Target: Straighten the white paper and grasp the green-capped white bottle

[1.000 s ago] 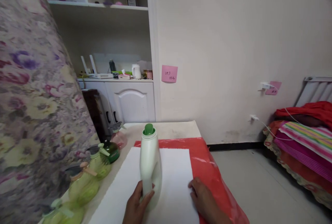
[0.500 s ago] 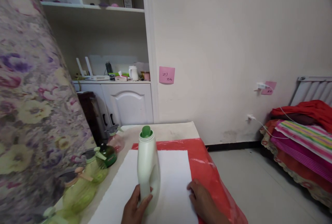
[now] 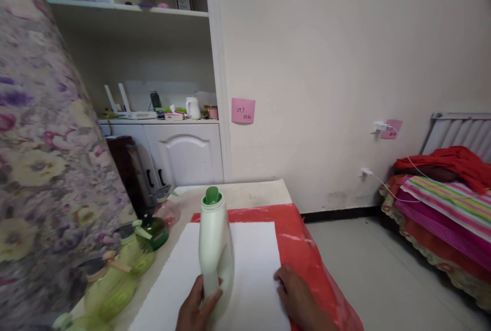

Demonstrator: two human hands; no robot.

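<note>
1. Shifting slightly left since the earlier frame, the white bottle [image 3: 215, 254] is standing upright on the white sheet [image 3: 253, 269].
2. Left hand [image 3: 197, 310] fingers are clamping its handle.
3. Right hand [image 3: 297, 298] is lying on the sheet's right edge, fingers together, over the red cloth [image 3: 307, 249].

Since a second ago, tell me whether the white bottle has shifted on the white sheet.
Cannot tell. The white bottle sits further left in the picture, but so does the pink note on the wall, so the camera turned. Against the white sheet, no clear shift.
</note>
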